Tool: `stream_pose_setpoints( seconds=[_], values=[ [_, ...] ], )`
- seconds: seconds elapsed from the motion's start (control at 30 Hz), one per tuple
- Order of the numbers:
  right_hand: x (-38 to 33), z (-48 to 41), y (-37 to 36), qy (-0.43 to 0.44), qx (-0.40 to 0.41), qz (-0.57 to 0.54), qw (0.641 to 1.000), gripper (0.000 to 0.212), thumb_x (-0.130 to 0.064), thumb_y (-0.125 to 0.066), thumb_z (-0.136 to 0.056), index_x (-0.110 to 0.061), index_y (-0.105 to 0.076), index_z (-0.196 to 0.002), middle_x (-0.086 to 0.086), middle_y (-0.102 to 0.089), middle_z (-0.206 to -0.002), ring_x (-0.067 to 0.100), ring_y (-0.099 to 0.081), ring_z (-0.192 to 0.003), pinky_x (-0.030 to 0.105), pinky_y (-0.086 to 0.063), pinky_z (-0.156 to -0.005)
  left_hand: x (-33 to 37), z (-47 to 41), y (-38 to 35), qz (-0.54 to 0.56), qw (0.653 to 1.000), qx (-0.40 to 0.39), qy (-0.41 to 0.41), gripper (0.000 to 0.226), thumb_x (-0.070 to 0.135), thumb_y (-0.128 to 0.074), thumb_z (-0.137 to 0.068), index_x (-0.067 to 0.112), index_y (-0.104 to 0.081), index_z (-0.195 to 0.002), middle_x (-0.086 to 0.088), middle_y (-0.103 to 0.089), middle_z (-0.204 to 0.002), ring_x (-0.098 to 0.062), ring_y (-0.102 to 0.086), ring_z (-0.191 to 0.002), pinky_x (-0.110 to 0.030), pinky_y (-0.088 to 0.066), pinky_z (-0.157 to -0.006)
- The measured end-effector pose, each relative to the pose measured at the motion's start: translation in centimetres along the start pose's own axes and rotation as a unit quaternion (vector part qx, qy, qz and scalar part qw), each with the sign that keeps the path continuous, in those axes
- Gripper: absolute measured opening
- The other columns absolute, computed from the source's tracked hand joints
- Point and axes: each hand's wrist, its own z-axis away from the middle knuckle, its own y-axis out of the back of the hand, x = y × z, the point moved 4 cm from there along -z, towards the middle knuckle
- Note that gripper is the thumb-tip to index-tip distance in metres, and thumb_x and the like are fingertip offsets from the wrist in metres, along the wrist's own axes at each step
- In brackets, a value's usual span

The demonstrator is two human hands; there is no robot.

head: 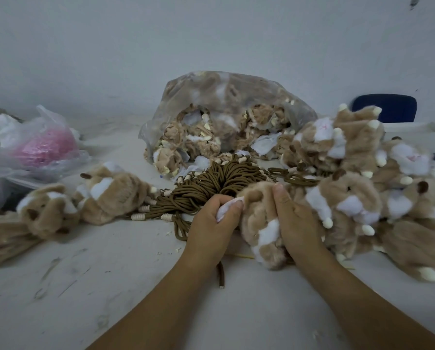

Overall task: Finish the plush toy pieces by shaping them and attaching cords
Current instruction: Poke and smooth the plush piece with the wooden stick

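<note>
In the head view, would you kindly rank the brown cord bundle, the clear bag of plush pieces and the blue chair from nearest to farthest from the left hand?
1. Brown cord bundle, just beyond the left hand, which grips a plush toy.
2. Clear bag of plush pieces, farther back, centre.
3. Blue chair, far back on the right.

Room near, clutter beyond
Bare table (105,286) lies open front left; cord bundle (211,183), clear bag (236,97), right plush pile (363,178) and left plush toys (105,195) block elsewhere.
</note>
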Motion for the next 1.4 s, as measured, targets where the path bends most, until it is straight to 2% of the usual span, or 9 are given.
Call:
stream_pose_setpoints(
  seconds=[0.2,0.37,0.53,0.63,0.77,0.9,1.17,1.27,1.4],
  values=[
    [-0.4,0.6,-0.2,0.07,-0.021,0.048,0.996,0.046,-0.067,-0.032,-0.082,-0.034,-0.051,-0.056,-0.041,-0.052,-0.05,-0.035,-0.042,-0.061,-0.012,-0.025,-0.062,-0.5,0.0,-1.2,0.09,0.991,-0.088,0.05,0.039,0.045,-0.07,-0.072,0.046,-0.06,-0.11,0.018,-0.066,-0.112,-0.004,-0.065,-0.103,-0.029,-0.056,-0.085],
    [0.3,0.5,-0.9,0.11,-0.067,0.105,0.986,0.054,-0.067,-0.038,-0.089,-0.024,-0.062,-0.066,-0.006,-0.066,-0.066,0.003,-0.061,-0.067,0.012,-0.042,-0.058,-0.8,-0.2,-0.6,0.069,0.992,-0.028,0.102,0.01,0.044,-0.062,-0.072,0.037,-0.062,-0.08,0.012,-0.068,-0.075,-0.007,-0.065,-0.072,-0.027,-0.055,-0.061],
    [-2.9,1.3,0.0,0.303,0.118,0.188,0.927,0.024,-0.032,-0.055,-0.09,-0.013,-0.063,-0.102,0.001,-0.052,-0.105,0.018,-0.05,-0.099,0.029,-0.042,-0.088,-1.2,-0.7,0.5,0.215,0.96,0.066,0.165,0.019,0.03,-0.062,-0.077,0.016,-0.049,-0.079,-0.004,-0.059,-0.068,-0.014,-0.058,-0.055,-0.027,-0.044,-0.044],
    [-4.3,3.0,-1.7,0.43,0.085,0.226,0.87,0.021,-0.027,-0.052,-0.091,-0.012,-0.067,-0.093,0.004,-0.059,-0.095,0.021,-0.051,-0.087,0.032,-0.044,-0.078,-1.4,-0.7,-0.2,0.283,0.94,0.049,0.186,0.02,0.016,-0.054,-0.094,-0.004,-0.054,-0.09,-0.013,-0.063,-0.075,-0.032,-0.067,-0.088,-0.019,-0.05,-0.057],
    [-2.5,2.3,-2.8,0.278,-0.064,0.191,0.939,0.018,-0.03,-0.056,-0.092,-0.019,-0.062,-0.104,-0.007,-0.054,-0.102,0.005,-0.051,-0.084,0.032,-0.049,-0.07,-1.0,-0.1,-1.3,0.335,0.926,-0.023,0.173,0.035,0.022,-0.055,-0.095,0.001,-0.061,-0.122,-0.02,-0.068,-0.118,-0.028,-0.066,-0.111,-0.031,-0.055,-0.086],
    [-1.1,1.4,-2.5,0.221,-0.099,0.145,0.959,0.015,-0.03,-0.063,-0.089,-0.024,-0.061,-0.103,-0.015,-0.051,-0.091,0.002,-0.049,-0.082,0.018,-0.043,-0.067,-0.9,0.1,-1.4,0.302,0.94,-0.073,0.141,0.043,0.03,-0.058,-0.087,0.008,-0.063,-0.124,-0.017,-0.067,-0.122,-0.029,-0.063,-0.118,-0.044,-0.047,-0.104],
    [1.1,0.3,-2.2,0.093,-0.091,0.067,0.989,0.021,-0.036,-0.062,-0.084,-0.02,-0.05,-0.078,-0.008,-0.042,-0.064,0.004,-0.035,-0.055,0.019,-0.033,-0.049,-0.2,0.5,-1.6,0.146,0.979,-0.105,0.099,0.033,0.059,-0.059,-0.068,0.027,-0.061,-0.076,-0.004,-0.063,-0.091,-0.023,-0.058,-0.089,-0.039,-0.044,-0.08],
    [1.5,-0.1,-1.6,0.06,-0.07,0.002,0.996,0.024,-0.04,-0.059,-0.086,-0.017,-0.052,-0.083,0.001,-0.05,-0.07,0.006,-0.042,-0.058,0.018,-0.037,-0.049,-0.3,0.4,-1.8,0.155,0.975,-0.124,0.102,0.025,0.042,-0.062,-0.075,0.032,-0.073,-0.095,-0.008,-0.07,-0.11,-0.029,-0.064,-0.107,-0.048,-0.05,-0.093],
    [1.5,-0.1,-1.8,0.053,-0.075,-0.043,0.995,0.018,-0.035,-0.061,-0.09,-0.024,-0.051,-0.08,-0.013,-0.053,-0.062,-0.001,-0.046,-0.055,0.014,-0.041,-0.049,-0.4,0.4,-1.7,0.235,0.956,-0.133,0.114,0.036,0.028,-0.067,-0.081,0.03,-0.067,-0.117,0.0,-0.071,-0.118,-0.016,-0.067,-0.11,-0.027,-0.055,-0.084]
  ],
)
